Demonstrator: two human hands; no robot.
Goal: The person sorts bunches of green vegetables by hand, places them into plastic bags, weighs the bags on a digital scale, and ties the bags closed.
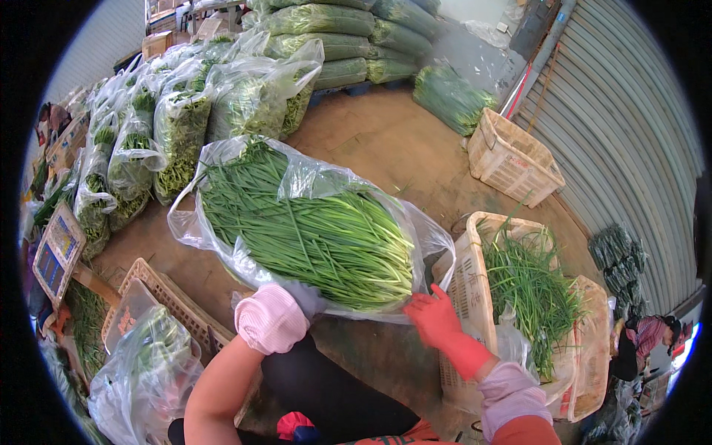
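A large clear plastic bag [311,178] holds a thick bundle of green garlic chives [311,230], cut ends toward me. My left hand [300,300], with a pink cuff at the wrist, is tucked under the bag's near edge and grips the plastic. My right hand [434,319], in a red glove, presses open fingers on the plastic at the cut ends. The bag lies tilted above the brown floor.
A cream plastic crate [471,297] with loose chives stands to my right, another empty crate [512,159] farther back. Filled bags [178,126] line the left and stack at the back. A weighing scale [58,252] sits far left. A person [649,337] crouches at right.
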